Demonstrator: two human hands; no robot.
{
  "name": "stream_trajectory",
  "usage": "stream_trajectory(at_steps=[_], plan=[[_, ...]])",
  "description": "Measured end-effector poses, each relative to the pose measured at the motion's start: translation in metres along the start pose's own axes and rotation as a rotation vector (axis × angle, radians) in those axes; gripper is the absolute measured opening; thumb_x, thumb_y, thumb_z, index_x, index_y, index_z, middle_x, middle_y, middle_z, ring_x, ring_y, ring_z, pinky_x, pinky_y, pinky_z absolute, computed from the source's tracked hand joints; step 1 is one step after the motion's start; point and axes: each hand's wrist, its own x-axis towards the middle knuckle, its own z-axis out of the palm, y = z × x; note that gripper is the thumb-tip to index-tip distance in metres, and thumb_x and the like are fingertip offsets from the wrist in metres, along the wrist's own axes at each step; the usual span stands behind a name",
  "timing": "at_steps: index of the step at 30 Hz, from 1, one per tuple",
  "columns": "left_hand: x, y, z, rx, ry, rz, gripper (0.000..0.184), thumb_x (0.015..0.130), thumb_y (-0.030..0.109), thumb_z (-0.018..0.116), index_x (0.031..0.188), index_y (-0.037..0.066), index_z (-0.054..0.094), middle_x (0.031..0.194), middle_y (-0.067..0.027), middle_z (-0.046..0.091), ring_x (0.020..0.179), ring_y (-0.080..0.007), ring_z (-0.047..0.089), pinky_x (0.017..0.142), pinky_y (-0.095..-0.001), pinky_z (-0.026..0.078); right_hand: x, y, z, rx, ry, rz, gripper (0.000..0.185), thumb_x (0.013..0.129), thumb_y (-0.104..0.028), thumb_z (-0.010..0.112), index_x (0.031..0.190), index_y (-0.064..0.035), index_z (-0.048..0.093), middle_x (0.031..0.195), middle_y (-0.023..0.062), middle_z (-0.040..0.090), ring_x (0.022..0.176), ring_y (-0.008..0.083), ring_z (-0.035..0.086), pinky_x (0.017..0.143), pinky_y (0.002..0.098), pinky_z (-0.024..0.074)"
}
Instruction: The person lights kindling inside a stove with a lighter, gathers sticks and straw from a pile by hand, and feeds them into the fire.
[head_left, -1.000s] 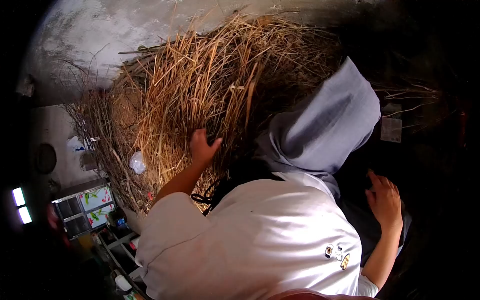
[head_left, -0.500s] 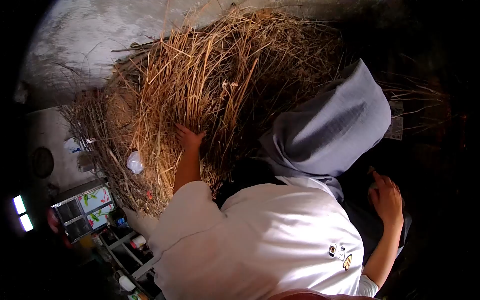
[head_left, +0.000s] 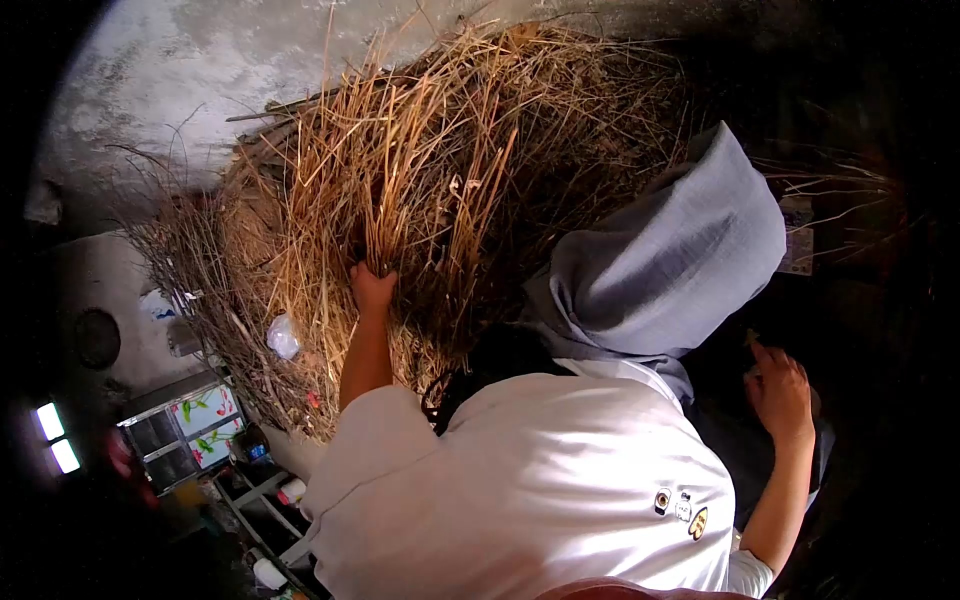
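Now that the previously splayed left hand (head_left: 374,288) at nine o'clock is closed, straw (head_left: 398,180) toward eleven is clamped in it and presumably secured, while the right hand (head_left: 782,393), toward four, shows a grip that cannot be determined.

Two hands show: the left hand (head_left: 374,290) at nine o'clock, the right hand (head_left: 780,392) near four. One straw heap (head_left: 420,150) spreads around eleven, two bright panes (head_left: 49,421) glow at eight, three emblems (head_left: 683,507) between four and five.

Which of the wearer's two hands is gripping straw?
The left hand, closed around stalks of the straw; the right hand is apart from it, to the lower right of the grey cloth.
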Motion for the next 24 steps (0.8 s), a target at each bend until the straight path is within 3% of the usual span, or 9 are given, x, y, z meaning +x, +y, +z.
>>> stream_trajectory(at_steps=[2,5,8,13,17,19,20,23,24], plan=[[-0.008,0.012,-0.011,0.003,-0.004,0.036,0.088,0.075,0.035,0.071,0.139,-0.002,0.024,0.145,-0.0217,0.023,0.133,-0.0363,0.026,0.106,-0.0454,0.033,-0.002,0.002,0.000,0.014,0.011,-0.010,0.049,0.073,-0.008,0.063,0.121,-0.0071,0.052,0.109,0.0148,0.057,0.100,0.0329,0.054,0.090,0.0399,0.0425],[-0.023,0.048,-0.033,-0.045,0.066,0.194,0.075,0.073,0.032,0.071,0.131,-0.002,0.038,0.135,-0.0203,0.038,0.122,-0.0361,0.040,0.097,-0.0453,0.040,-0.006,0.005,-0.002,-0.035,0.051,-0.048,0.050,0.075,-0.013,0.065,0.123,-0.0079,0.051,0.113,0.0157,0.057,0.099,0.0340,0.055,0.088,0.0416,0.0441],[-0.045,0.101,-0.056,-0.158,0.108,0.310,0.041,0.069,0.025,0.069,0.099,0.002,0.052,0.097,-0.0131,0.051,0.091,-0.0325,0.053,0.078,-0.0479,0.044,-0.009,0.004,-0.005,-0.010,0.084,-0.051,0.050,0.075,-0.013,0.065,0.122,-0.0082,0.051,0.113,0.0152,0.057,0.100,0.0337,0.054,0.090,0.0412,0.0431],[-0.043,0.179,-0.044,-0.078,0.237,0.420,0.043,0.066,0.025,0.070,0.099,0.002,0.053,0.101,-0.0134,0.052,0.095,-0.0317,0.053,0.081,-0.0444,0.045,-0.016,0.002,-0.009,0.045,0.057,-0.025,0.052,0.074,-0.013,0.066,0.124,-0.0088,0.051,0.117,0.0157,0.055,0.103,0.0333,0.053,0.090,0.0413,0.0427],[-0.038,0.238,-0.017,-0.007,0.156,0.494,0.061,0.072,0.026,0.073,0.120,-0.001,0.045,0.118,-0.0167,0.049,0.108,-0.0330,0.050,0.089,-0.0422,0.044,-0.020,0.008,-0.001,0.035,0.065,-0.032,0.052,0.075,-0.014,0.066,0.124,-0.0098,0.050,0.125,0.0162,0.050,0.105,0.0342,0.052,0.092,0.0422,0.0417],[-0.025,0.248,0.003,0.265,-0.006,0.564,0.078,0.075,0.030,0.074,0.133,-0.002,0.033,0.129,-0.0215,0.042,0.116,-0.0356,0.045,0.096,-0.0421,0.041,-0.021,0.006,-0.001,0.028,0.058,-0.026,0.052,0.075,-0.015,0.065,0.125,-0.0101,0.050,0.127,0.0162,0.049,0.106,0.0345,0.052,0.092,0.0423,0.0414],[-0.024,0.252,0.008,0.274,-0.106,0.563,0.096,0.077,0.044,0.069,0.140,-0.005,0.016,0.140,-0.0265,0.029,0.127,-0.0371,0.036,0.104,-0.0409,0.035,-0.021,0.006,-0.002,0.017,0.055,-0.022,0.052,0.076,-0.016,0.065,0.125,-0.0103,0.050,0.128,0.0162,0.048,0.106,0.0348,0.051,0.093,0.0425,0.0411],[-0.042,0.277,-0.049,0.298,-0.429,0.538,0.100,0.079,0.058,0.059,0.140,-0.006,0.013,0.143,-0.0283,0.022,0.131,-0.0367,0.030,0.108,-0.0397,0.029,-0.023,0.007,0.002,0.034,0.067,-0.019,0.051,0.076,-0.017,0.065,0.125,-0.0106,0.050,0.127,0.0160,0.049,0.105,0.0347,0.052,0.093,0.0416,0.0413],[-0.044,0.275,-0.073,0.351,-0.435,0.653,0.099,0.079,0.065,0.053,0.138,-0.009,0.023,0.139,-0.0295,0.031,0.128,-0.0373,0.035,0.107,-0.0400,0.030,-0.024,0.005,0.000,0.037,0.063,-0.018,0.051,0.076,-0.017,0.065,0.125,-0.0106,0.050,0.127,0.0160,0.049,0.105,0.0347,0.052,0.093,0.0416,0.0413]])
